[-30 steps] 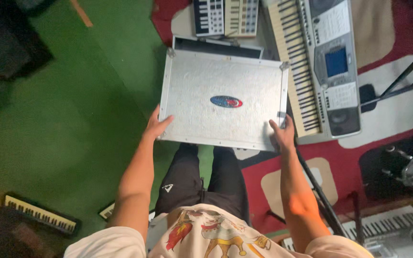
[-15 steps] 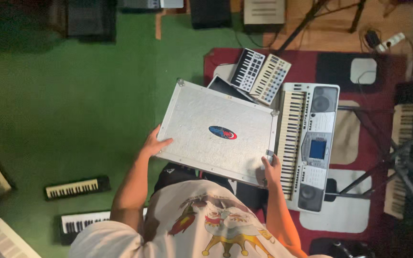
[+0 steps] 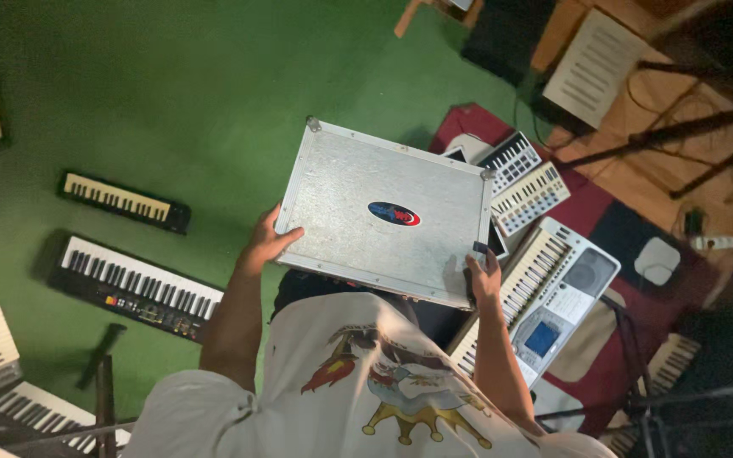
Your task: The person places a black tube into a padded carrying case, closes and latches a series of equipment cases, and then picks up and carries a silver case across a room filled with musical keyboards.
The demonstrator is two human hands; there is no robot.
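Presently the left hand (image 3: 266, 244) grips the near-left edge of a flat silver metal case (image 3: 383, 212), thumb laid over the top face and fingers curled under the rim. The right hand (image 3: 484, 276) is closed on the near-right corner, fingers wrapped about the edge beside a small dark fitting there. Both hands are grasping; neither is released.

The case is held clear of the floor, roughly level, in front of the person's body at about waist height, with an oval red-and-blue badge at the centre of its lid. The lid appears shut; no latch state can be told.

Below and to the right, a silver keyboard with a blue screen (image 3: 545, 297) lies on a red patterned rug (image 3: 595, 212), with two small grid controllers (image 3: 523, 178) just beyond the case's far-right corner. To the left, on the green floor (image 3: 197, 93), lie a small black keyboard (image 3: 122, 201) and a longer black keyboard (image 3: 133, 286), well apart from the case.

Judgement: the case is lifted and in carry; it is not set down anywhere, and placing it remains outstanding.
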